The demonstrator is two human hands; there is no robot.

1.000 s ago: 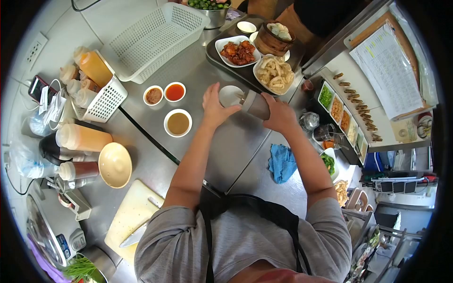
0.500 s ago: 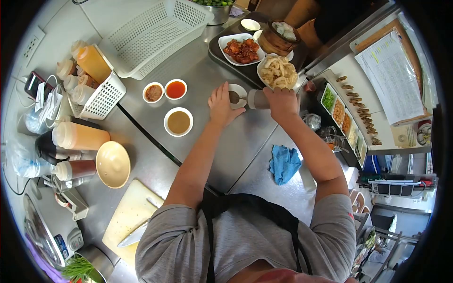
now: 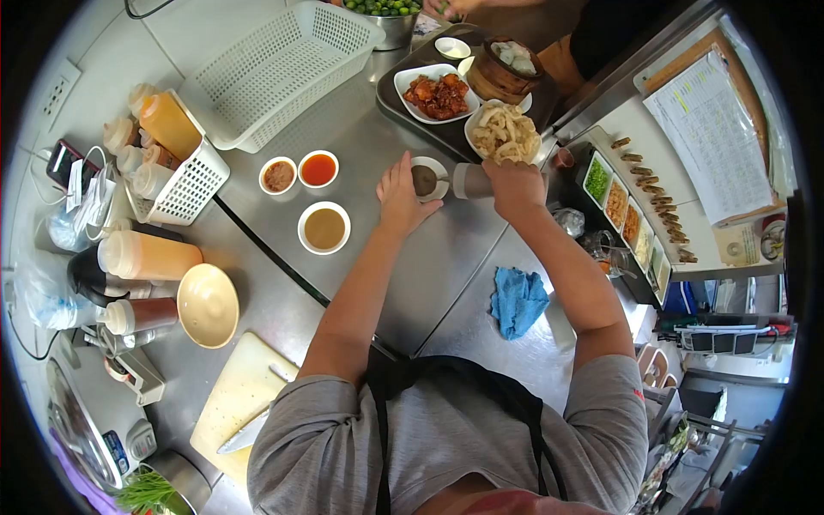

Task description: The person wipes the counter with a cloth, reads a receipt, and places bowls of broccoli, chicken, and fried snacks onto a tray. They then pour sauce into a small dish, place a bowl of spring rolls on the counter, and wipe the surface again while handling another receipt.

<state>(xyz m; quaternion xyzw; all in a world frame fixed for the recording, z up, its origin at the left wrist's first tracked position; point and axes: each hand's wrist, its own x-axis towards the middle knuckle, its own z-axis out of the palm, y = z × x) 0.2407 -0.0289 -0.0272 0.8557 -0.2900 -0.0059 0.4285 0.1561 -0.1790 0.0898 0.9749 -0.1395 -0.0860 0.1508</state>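
My right hand (image 3: pixel 518 187) is wrapped round a squeeze bottle (image 3: pixel 471 182), tipped on its side with its nozzle over a small white bowl (image 3: pixel 435 166). Dark sauce lies in the bowl. At the bowl's left rim is my left hand (image 3: pixel 400 196), fingers spread beside it. Three more sauce bowls stand to the left: chunky brown sauce (image 3: pixel 278 175), red sauce (image 3: pixel 318 169) and tan sauce (image 3: pixel 324 228).
Behind is a dark tray (image 3: pixel 388 90) with fried food, a bamboo steamer (image 3: pixel 502 75) and dishes. White baskets (image 3: pixel 249 137), bottles and a yellow bowl (image 3: pixel 208 306) stand left. A knife (image 3: pixel 245 433) lies on a cutting board (image 3: pixel 225 390). A blue cloth (image 3: pixel 518 302) lies right. Another person's hand (image 3: pixel 455 9) shows behind.
More dark sauce shows in the small bowl under the bottle. The other person's hand has come into view at the top. My hands have barely moved.
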